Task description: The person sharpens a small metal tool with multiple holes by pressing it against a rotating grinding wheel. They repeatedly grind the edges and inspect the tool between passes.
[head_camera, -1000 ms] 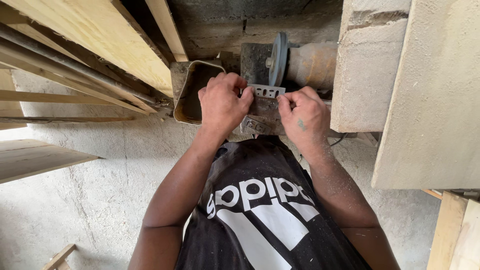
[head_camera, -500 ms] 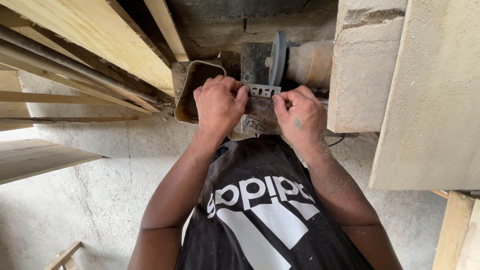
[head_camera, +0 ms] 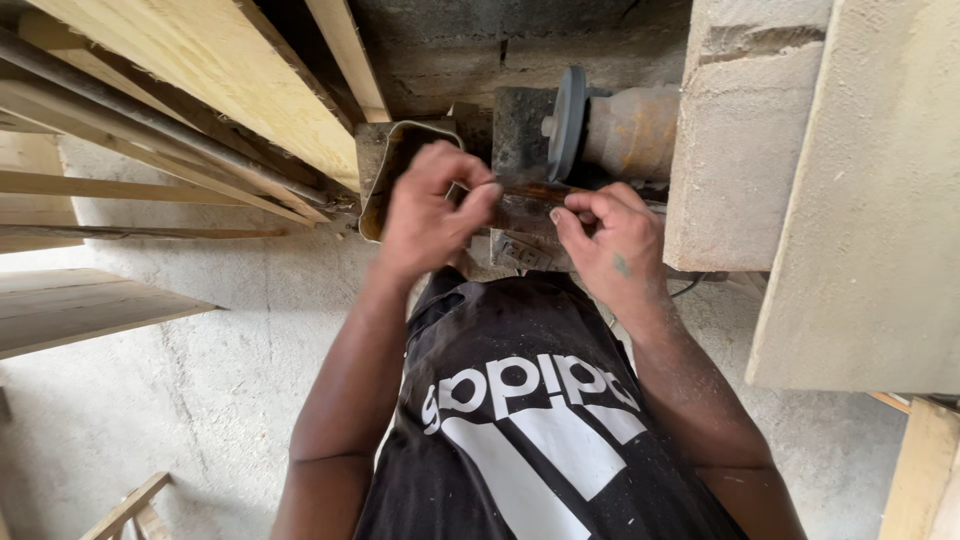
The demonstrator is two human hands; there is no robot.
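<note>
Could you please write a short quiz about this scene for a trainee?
1. True or false: both hands grip the rusty metal piece.
2. What stands just behind that piece: A) grinding wheel B) bucket C) ladder?
3. Which hand is nearer the dented can?

Key:
1. True: left hand and right hand pinch its two ends.
2. A.
3. The left.

rusty metal plate (head_camera: 525,207) | grey grinding wheel (head_camera: 566,122), perhaps stone | rough planks (head_camera: 200,60)
</note>
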